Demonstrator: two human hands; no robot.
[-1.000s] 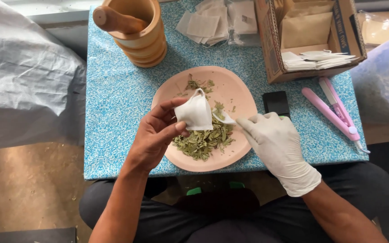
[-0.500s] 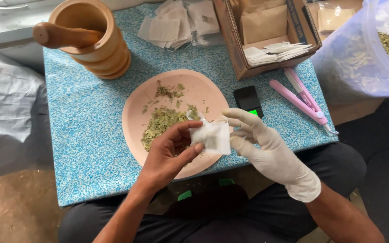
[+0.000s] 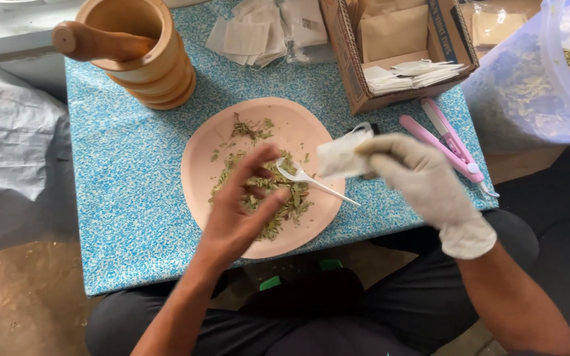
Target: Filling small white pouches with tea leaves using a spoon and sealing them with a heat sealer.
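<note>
The gloved right hand (image 3: 423, 181) pinches a small white paper sachet (image 3: 339, 157). Beyond it stands an open brown cardboard box (image 3: 397, 49) (flat white sachets inside); loose white sachets (image 3: 252, 36) lie farther left.

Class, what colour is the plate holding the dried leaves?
Pale pink plate, seen best in the head view.

The right hand (image 3: 423, 181) wears a loose, wrinkled off-white glove ending at the wrist; the left hand (image 3: 245, 207) is bare. Both forearms are sleeveless, above dark trousers (image 3: 338, 326).

left hand (image 3: 245, 211) bare, fingers spread | right hand (image 3: 423, 178) (gloved) pinching
</note>
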